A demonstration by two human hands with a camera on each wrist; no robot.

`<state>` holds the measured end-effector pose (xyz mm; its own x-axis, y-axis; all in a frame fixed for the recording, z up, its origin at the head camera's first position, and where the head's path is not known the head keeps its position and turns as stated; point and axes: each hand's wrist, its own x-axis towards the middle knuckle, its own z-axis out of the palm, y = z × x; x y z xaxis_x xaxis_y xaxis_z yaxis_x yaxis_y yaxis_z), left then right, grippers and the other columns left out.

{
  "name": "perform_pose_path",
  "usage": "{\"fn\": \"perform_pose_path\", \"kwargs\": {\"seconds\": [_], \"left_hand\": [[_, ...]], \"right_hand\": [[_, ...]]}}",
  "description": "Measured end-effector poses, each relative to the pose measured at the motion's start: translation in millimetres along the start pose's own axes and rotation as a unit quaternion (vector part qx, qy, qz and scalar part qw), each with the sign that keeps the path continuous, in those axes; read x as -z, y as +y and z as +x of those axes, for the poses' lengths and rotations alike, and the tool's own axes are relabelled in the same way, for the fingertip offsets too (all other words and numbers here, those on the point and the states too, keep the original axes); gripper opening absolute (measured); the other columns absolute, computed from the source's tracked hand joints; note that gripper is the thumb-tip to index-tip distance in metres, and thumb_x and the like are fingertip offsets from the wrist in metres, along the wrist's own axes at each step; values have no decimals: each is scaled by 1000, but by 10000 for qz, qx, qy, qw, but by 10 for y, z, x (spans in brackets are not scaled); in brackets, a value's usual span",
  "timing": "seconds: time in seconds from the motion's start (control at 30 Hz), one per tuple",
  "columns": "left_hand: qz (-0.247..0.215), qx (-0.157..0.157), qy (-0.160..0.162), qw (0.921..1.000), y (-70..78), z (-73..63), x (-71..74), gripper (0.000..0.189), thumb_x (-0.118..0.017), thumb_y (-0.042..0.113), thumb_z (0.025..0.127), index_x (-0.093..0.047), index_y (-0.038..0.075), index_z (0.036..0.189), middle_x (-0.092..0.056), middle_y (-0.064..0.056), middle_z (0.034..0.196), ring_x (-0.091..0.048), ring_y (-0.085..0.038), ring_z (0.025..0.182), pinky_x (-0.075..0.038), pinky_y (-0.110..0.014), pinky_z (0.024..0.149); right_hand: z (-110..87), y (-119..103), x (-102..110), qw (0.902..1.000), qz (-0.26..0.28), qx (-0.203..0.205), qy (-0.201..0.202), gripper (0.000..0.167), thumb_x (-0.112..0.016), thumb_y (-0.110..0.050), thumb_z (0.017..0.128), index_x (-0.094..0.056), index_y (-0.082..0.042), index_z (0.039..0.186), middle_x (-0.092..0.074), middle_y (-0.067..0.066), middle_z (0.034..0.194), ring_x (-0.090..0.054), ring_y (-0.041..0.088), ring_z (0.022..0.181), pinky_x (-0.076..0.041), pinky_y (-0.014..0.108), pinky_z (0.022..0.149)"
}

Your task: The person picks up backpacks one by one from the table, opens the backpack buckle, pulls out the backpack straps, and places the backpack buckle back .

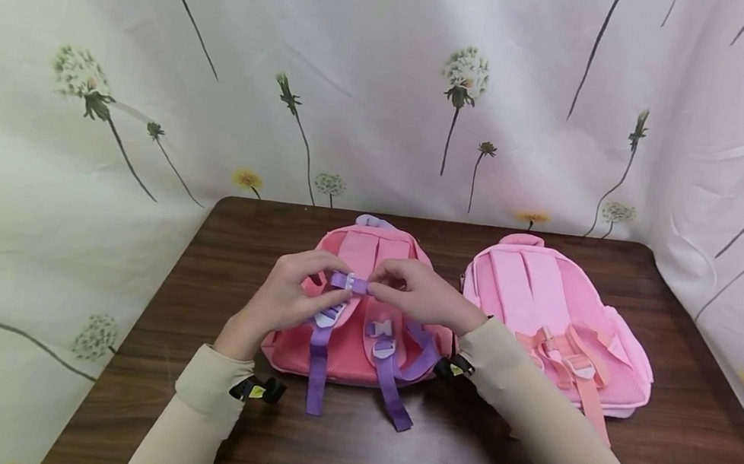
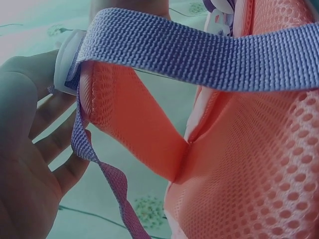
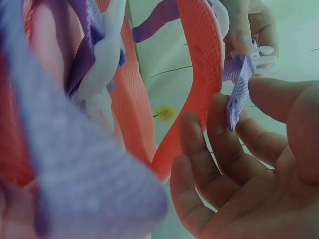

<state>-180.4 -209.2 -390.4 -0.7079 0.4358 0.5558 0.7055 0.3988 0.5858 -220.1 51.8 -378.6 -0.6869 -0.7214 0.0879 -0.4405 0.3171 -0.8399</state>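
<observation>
A coral-pink backpack [image 1: 352, 348] lies straps-up on the table, with purple webbing and white plastic buckles. Above it my left hand [image 1: 290, 284] pinches a purple strap beside a white pronged buckle [image 3: 264, 59], at the left shoulder strap. From the other side my right hand [image 1: 410, 290] pinches the short end of that purple strap [image 3: 240, 94] between thumb and index finger. Its other fingers are spread in the right wrist view. In the left wrist view, a white plastic piece [image 2: 67, 62] sits by the left fingers. A second buckle [image 1: 380, 330] lies on the right shoulder strap.
A light pink backpack [image 1: 586, 287] lies to the right, its peach straps [image 1: 590, 402] tangled on top. Two loose purple strap ends [image 1: 317, 379] hang over the near edge of the coral backpack onto the dark wooden table [image 1: 188, 395]. A flowered cloth [image 1: 372, 109] hangs behind.
</observation>
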Motion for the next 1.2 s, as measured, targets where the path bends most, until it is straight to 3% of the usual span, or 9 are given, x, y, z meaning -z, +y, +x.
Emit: {"fn": "perform_pose_path", "kwargs": {"seconds": [0.3, 0.73, 0.87, 1.2], "left_hand": [[8, 114, -35, 9999, 7, -29, 11, 28, -88, 11, 86, -77, 16, 111, -71, 6, 96, -61, -12, 88, -54, -36, 73], [-46, 86, 0, 10000, -5, -35, -16, 30, -89, 10, 84, -77, 14, 111, -72, 4, 98, -59, -11, 86, -53, -32, 74], [-66, 59, 33, 10000, -9, -29, -15, 31, -90, 9, 84, -78, 14, 111, -72, 4, 97, -60, -11, 86, -54, -33, 73], [-31, 153, 45, 9999, 4, -14, -6, 30, -89, 11, 84, -78, 15, 112, -73, 3, 98, -60, -12, 86, -56, -41, 73]], "right_hand": [[-19, 50, -10, 9999, -87, -18, 54, 8, -68, -17, 104, -72, -11, 104, -64, -2, 86, -57, 17, 79, -49, 29, 70], [36, -35, -63, 9997, 66, 236, 33, 8, -66, -17, 105, -72, -13, 108, -70, 8, 96, -59, 19, 84, -52, 30, 77], [24, -14, -56, 9999, 68, 149, 37, 10, -65, -20, 105, -72, -15, 111, -69, 7, 97, -60, 21, 85, -53, 31, 78], [6, -22, -11, 9997, 218, -20, 114, 13, -64, -12, 105, -74, -10, 113, -72, 13, 98, -65, 39, 91, -57, 33, 81]]}}
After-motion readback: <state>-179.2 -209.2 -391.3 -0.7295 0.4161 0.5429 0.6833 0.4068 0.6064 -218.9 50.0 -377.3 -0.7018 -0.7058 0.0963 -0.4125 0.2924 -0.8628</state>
